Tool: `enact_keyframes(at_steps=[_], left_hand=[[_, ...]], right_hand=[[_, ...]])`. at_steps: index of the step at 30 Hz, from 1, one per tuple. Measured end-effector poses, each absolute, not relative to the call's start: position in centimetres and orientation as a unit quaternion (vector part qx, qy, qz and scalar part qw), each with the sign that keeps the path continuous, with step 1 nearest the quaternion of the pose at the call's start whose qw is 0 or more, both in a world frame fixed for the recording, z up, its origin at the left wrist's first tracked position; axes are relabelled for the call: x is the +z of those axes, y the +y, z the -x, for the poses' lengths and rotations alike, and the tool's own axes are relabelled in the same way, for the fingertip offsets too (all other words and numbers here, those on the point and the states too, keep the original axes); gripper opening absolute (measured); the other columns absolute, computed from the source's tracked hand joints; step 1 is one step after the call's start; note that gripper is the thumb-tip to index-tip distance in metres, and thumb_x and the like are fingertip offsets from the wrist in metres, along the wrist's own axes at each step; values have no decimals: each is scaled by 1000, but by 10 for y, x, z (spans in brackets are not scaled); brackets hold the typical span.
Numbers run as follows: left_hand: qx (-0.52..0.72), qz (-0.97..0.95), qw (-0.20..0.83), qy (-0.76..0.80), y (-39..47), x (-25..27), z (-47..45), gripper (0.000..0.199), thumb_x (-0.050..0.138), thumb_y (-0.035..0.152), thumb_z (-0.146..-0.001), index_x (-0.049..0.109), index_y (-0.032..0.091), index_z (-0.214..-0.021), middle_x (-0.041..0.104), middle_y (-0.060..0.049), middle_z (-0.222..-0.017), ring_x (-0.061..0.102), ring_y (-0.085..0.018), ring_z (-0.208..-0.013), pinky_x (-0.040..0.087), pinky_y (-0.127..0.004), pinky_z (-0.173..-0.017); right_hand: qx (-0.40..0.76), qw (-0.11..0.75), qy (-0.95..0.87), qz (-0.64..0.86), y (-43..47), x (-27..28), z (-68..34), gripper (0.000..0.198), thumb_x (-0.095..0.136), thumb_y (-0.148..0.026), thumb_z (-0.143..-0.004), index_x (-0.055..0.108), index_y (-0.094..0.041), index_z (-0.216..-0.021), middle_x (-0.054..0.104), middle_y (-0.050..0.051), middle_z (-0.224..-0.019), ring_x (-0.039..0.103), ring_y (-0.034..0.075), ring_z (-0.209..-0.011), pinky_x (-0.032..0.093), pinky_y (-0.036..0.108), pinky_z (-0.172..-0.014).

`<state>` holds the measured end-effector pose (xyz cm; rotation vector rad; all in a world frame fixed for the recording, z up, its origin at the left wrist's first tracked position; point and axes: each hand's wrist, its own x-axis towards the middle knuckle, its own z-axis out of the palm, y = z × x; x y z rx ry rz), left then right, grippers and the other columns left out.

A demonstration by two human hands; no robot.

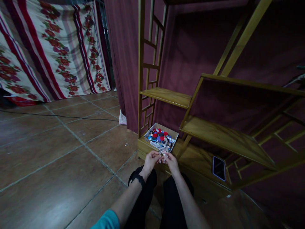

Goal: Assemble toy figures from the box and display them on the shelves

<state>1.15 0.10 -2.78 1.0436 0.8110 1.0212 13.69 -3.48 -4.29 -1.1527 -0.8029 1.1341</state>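
Observation:
Both hands meet just in front of a shallow open box, above my knees. Between them is a small piece of crinkled clear plastic wrapping; whether anything lies inside it is too small to tell. My left hand pinches the wrapping from the left, with a black band around that wrist. From the other side my right hand pinches it with closed fingers. Many small red, blue, black and white pieces fill the box, their kind too small to make out.
The box rests on the low wooden ledge of a shelf unit. Further right on that ledge lies a phone. Dark red curtain hangs behind. A black cable crosses the tiled floor at left, before a hanging flowered cloth.

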Motion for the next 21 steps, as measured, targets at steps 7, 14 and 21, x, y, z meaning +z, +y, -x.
enact_keyframes(at_steps=[7,14,21], left_hand=[[441,-450,685,366,1,-24,-8,39,71,44,-56,56,15,-76,62,-1,-58,57,-12,-50,39,-20,-46],[496,-448,618,414,8,-36,-9,31,69,40,-58,61,15,-74,53,4,-50,45,-7,-43,32,-19,-44],[507,-481,581,417,13,-42,-8,23,69,32,-58,69,15,-73,66,-4,-73,57,-15,-70,42,-26,-69]], right_hand=[[505,648,-300,485,-39,-40,-139,42,73,-41,-57,62,-15,-88,66,4,-73,60,13,-59,50,26,-55],[516,651,-289,476,-42,-38,-139,34,72,-37,-61,62,-17,-88,65,4,-75,60,12,-59,52,27,-57],[526,651,-290,464,-44,-36,-139,31,71,-37,-63,61,-17,-85,64,4,-75,60,13,-63,53,29,-60]])
